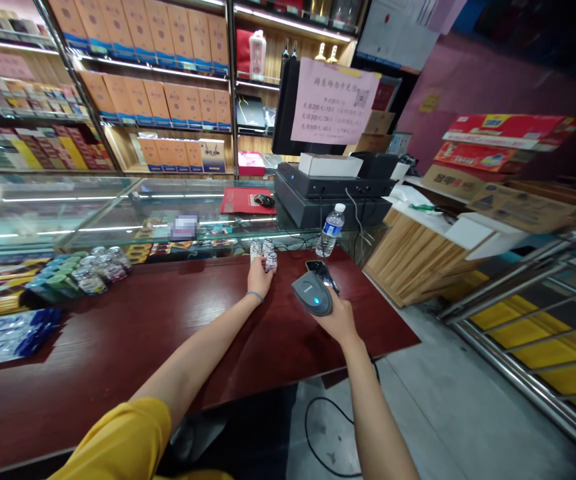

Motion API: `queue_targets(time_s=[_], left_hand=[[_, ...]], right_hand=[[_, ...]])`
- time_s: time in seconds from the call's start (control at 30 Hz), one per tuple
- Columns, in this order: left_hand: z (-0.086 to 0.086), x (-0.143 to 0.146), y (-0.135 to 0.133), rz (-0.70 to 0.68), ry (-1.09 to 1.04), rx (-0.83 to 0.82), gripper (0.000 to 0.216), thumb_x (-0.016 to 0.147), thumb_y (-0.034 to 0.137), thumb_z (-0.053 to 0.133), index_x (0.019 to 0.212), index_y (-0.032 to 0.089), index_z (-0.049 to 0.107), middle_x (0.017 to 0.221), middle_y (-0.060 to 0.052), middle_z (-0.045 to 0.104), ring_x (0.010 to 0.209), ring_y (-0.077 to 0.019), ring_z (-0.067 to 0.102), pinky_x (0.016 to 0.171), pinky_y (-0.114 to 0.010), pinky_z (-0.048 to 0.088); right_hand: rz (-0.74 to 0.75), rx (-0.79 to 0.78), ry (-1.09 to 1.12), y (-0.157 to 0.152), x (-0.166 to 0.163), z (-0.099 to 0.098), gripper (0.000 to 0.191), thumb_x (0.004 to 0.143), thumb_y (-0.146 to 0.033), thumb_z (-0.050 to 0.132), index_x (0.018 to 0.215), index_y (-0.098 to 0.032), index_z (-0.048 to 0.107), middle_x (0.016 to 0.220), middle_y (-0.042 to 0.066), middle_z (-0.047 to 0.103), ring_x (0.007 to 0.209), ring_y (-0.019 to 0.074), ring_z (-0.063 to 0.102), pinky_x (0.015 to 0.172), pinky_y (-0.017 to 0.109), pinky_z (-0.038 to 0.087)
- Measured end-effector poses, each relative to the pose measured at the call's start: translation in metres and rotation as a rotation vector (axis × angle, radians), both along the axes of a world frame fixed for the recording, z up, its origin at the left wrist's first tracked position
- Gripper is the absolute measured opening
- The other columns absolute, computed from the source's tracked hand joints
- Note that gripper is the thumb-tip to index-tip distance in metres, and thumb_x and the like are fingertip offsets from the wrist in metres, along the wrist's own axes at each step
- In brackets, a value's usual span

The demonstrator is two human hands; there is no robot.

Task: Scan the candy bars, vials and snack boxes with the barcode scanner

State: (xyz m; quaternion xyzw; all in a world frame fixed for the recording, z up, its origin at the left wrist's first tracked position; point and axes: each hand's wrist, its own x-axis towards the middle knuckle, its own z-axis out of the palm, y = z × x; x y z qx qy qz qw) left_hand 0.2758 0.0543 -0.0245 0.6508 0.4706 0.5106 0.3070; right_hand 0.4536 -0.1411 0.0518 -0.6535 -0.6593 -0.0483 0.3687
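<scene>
Yellow sleeve (pixel 123 433): mine
Left hand (pixel 259 280): at small silvery jars (pixel 267 249); can't tell grip
Right hand (pixel 339 319): clutching grey plastic scanner (pixel 311 293), jars ahead-left

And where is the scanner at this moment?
In the head view, the scanner is slightly right of centre, held in the right hand, with the water bottle beyond.

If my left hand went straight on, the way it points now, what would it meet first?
The small jars: your left hand is right at them, though exact contact is hard to see. Beyond them, the glass case seems next, but depth is unclear.
</scene>
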Motion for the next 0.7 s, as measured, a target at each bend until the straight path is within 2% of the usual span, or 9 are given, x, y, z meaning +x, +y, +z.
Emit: queue_targets(time_s=[0.27,0.43,0.57,0.7], left_hand=[[-0.003,0.002,0.004,-0.003,-0.012,0.004,0.033,0.073,0.011,0.071,0.102,0.018,0.057,0.098,-0.007,0.062,0.091,-0.0219,0.063,0.088,-0.039,0.051],[-0.003,-0.004,-0.003,-0.004,-0.048,0.0,0.038,0.071,0.016,0.076,0.103,0.017,0.057,0.103,-0.009,0.06,0.095,-0.0218,0.062,0.089,-0.039,0.052],[0.001,-0.03,-0.013,-0.033,-0.131,-0.011,0.046,0.069,0.019,0.08,0.109,0.017,0.057,0.107,-0.009,0.06,0.096,-0.0217,0.061,0.085,-0.038,0.054],[0.018,-0.084,-0.022,-0.06,-0.253,0.006,0.046,0.073,0.022,0.076,0.114,0.019,0.056,0.111,-0.01,0.06,0.101,-0.0208,0.062,0.087,-0.038,0.056]], right_hand=[[0.007,-0.01,0.003,0.001,0.0,-0.002,0.042,0.075,-0.038,0.067,0.115,-0.023,0.062,0.077,0.005,0.076,0.071,0.0285,0.075,0.059,0.029,0.052],[-0.002,-0.009,-0.001,0.0,-0.004,0.0,0.042,0.075,-0.041,0.068,0.114,-0.023,0.062,0.078,0.006,0.077,0.073,0.0297,0.075,0.06,0.03,0.053],[0.004,0.004,0.01,0.002,-0.015,0.006,0.042,0.075,-0.04,0.068,0.112,-0.023,0.062,0.079,0.006,0.076,0.072,0.0293,0.075,0.06,0.03,0.053],[0.035,0.066,0.013,0.011,-0.038,0.011,0.041,0.074,-0.037,0.067,0.112,-0.023,0.062,0.078,0.005,0.076,0.069,0.0273,0.074,0.06,0.03,0.054]])
